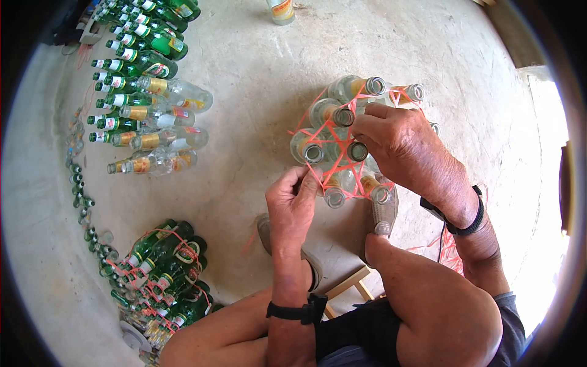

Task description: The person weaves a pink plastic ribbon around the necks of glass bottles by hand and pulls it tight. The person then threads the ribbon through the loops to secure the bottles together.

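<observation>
Several clear glass bottles [313,153] stand upright in a tight cluster on the floor before me, mouths up. Pink plastic string [342,147] criss-crosses between their necks in a star-like web. My left hand [290,202] is at the cluster's near left side, thumb and fingers pinched on the string beside a bottle neck. Over the right part of the cluster, my right hand [400,137] has its fingertips closed on the string and hides some of the necks behind it.
Green bottles [150,63] and clear bottles [174,137] lie in rows at the left. A string-tied bundle of green bottles [174,257] is at lower left. One bottle [282,11] stands far ahead. My shoe [384,211] touches the cluster's near side; loose pink string [451,252] lies at right.
</observation>
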Demonstrator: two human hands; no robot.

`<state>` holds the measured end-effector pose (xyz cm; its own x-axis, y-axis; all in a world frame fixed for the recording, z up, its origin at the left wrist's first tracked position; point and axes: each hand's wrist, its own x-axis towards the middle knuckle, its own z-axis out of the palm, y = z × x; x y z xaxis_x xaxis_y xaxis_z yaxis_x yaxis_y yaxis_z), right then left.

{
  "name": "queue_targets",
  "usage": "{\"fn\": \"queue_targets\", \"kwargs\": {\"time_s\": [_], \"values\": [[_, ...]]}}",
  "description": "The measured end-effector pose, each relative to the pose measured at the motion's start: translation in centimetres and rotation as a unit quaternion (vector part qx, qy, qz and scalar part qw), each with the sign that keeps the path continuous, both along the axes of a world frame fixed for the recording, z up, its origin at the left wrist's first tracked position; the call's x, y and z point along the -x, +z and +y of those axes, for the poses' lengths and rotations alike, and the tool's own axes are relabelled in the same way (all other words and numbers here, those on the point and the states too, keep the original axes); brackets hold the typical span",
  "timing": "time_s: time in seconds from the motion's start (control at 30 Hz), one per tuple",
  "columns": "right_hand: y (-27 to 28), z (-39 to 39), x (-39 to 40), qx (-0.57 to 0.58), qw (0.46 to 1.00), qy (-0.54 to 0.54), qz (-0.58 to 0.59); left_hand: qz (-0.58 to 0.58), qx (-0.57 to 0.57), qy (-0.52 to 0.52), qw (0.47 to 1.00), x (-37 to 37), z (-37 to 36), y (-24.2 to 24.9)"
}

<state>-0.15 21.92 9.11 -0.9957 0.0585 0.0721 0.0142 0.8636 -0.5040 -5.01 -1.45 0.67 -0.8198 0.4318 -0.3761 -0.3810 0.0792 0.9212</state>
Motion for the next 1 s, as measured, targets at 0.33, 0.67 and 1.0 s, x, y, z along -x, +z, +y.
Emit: {"fn": "queue_targets", "kwargs": {"time_s": [0.33, 0.67, 1.0], "values": [[0.0, -0.4, -1.5, 0.009, 1.0, -0.001, -0.007, -0.031, 0.034, 0.075, 0.996, 0.4, -1.3, 0.7], [-1.4, -4.8, -6.2, -0.036, 0.995, 0.0, 0.088, -0.179, -0.036, 0.089, 0.979, 0.3, -1.5, 2.8], [-2.9, -4.4, -7.1, -0.094, 0.988, 0.016, 0.121, -0.207, -0.042, 0.153, 0.966, -0.5, -0.3, 5.4]]}}
